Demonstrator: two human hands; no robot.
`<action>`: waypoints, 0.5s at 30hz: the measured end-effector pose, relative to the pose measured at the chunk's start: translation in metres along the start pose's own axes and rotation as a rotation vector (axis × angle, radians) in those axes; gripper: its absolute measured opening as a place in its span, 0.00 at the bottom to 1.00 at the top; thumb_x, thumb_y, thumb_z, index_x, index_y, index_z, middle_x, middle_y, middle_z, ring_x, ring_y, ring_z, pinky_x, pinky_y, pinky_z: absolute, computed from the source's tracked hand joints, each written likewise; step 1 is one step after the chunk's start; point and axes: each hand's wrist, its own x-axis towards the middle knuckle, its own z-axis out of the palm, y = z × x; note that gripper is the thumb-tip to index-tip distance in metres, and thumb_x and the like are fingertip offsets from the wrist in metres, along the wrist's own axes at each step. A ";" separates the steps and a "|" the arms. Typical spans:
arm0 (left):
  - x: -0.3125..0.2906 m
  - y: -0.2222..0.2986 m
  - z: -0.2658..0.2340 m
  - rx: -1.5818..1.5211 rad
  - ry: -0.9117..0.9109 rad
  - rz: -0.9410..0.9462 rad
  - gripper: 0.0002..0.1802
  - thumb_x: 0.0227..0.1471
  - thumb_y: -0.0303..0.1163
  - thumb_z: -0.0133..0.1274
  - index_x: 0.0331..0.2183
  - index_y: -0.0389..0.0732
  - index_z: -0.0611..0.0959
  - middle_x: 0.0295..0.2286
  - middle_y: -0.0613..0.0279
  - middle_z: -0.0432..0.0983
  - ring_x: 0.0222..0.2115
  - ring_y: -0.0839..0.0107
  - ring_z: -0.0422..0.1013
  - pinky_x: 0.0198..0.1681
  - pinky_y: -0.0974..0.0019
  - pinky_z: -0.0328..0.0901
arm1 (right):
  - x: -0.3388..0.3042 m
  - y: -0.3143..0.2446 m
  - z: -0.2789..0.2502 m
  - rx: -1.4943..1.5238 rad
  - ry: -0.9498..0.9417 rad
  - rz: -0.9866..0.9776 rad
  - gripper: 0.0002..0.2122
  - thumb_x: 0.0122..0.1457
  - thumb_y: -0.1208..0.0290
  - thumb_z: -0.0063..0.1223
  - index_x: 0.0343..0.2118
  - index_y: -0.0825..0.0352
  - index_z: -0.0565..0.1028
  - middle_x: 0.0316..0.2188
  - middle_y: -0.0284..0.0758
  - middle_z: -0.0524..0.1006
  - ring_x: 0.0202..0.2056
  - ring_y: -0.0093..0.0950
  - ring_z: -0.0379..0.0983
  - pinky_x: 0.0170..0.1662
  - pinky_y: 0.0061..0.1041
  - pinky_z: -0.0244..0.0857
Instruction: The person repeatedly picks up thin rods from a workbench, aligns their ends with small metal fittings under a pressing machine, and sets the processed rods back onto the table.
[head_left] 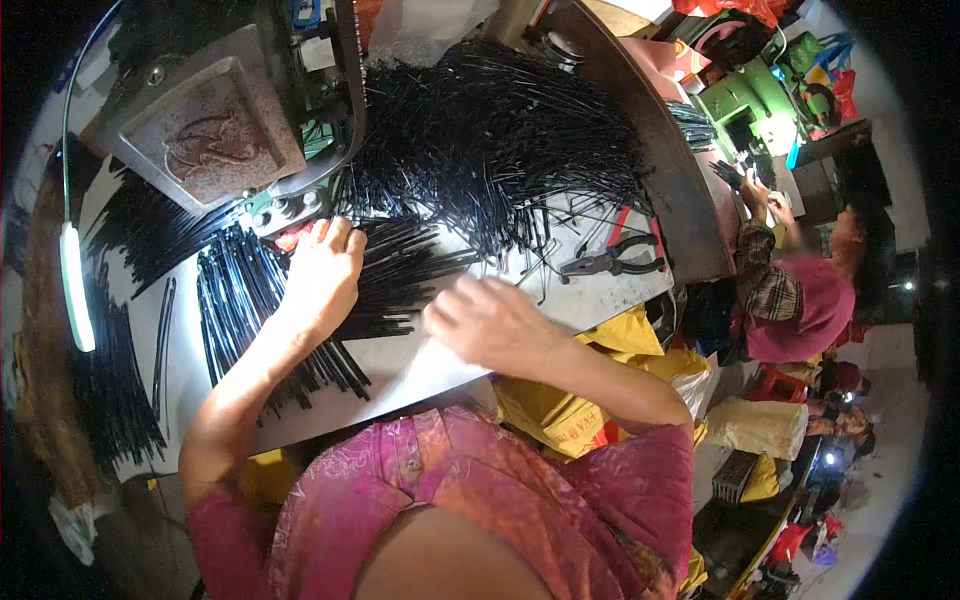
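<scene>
My left hand [330,262] is at the metal tool head [288,212] of a press machine [215,130], its fingers curled; whatever they hold is hidden. Something red [293,238] shows beside those fingertips, under the tool head. A bundle of thin glossy black rods [235,300] lies beneath and left of that forearm. More black rods [395,275] fan out between my two hands. Over the table's near part my right hand [485,318] is closed and slightly blurred, and I cannot make out anything in it.
A large heap of black rods [490,130] covers the far side of the table [610,295]. Red-handled pliers [615,260] lie at the right. A lit tube lamp [75,290] hangs at the left. Yellow sacks [560,400] are below the edge; another person [795,290] works at a green machine [750,105].
</scene>
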 end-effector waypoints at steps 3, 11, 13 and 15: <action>-0.002 -0.001 -0.002 -0.055 -0.023 -0.045 0.11 0.34 0.19 0.46 0.28 0.33 0.72 0.28 0.52 0.64 0.32 0.58 0.63 0.37 0.61 0.59 | -0.015 0.023 0.000 -0.045 -0.026 0.180 0.04 0.46 0.72 0.48 0.26 0.63 0.69 0.21 0.28 0.65 0.27 0.21 0.64 0.22 0.16 0.62; -0.004 0.002 -0.011 -0.096 0.086 -0.038 0.05 0.41 0.21 0.48 0.26 0.36 0.70 0.25 0.54 0.62 0.30 0.58 0.61 0.35 0.61 0.57 | -0.039 0.076 0.000 -0.196 -0.202 0.486 0.06 0.44 0.75 0.48 0.27 0.64 0.69 0.26 0.32 0.67 0.31 0.29 0.68 0.30 0.25 0.66; -0.006 0.003 -0.016 -0.176 0.043 -0.091 0.06 0.40 0.20 0.47 0.27 0.35 0.70 0.25 0.52 0.63 0.30 0.57 0.63 0.35 0.61 0.58 | -0.037 0.078 0.000 -0.160 -0.133 0.489 0.05 0.44 0.76 0.47 0.27 0.64 0.70 0.27 0.33 0.68 0.32 0.30 0.68 0.35 0.28 0.64; -0.006 0.005 -0.021 -0.289 0.037 -0.146 0.06 0.41 0.21 0.47 0.28 0.35 0.70 0.25 0.52 0.64 0.29 0.56 0.64 0.34 0.61 0.59 | -0.030 0.079 0.000 -0.084 -0.053 0.466 0.04 0.44 0.76 0.46 0.26 0.64 0.69 0.26 0.34 0.68 0.32 0.30 0.68 0.36 0.28 0.63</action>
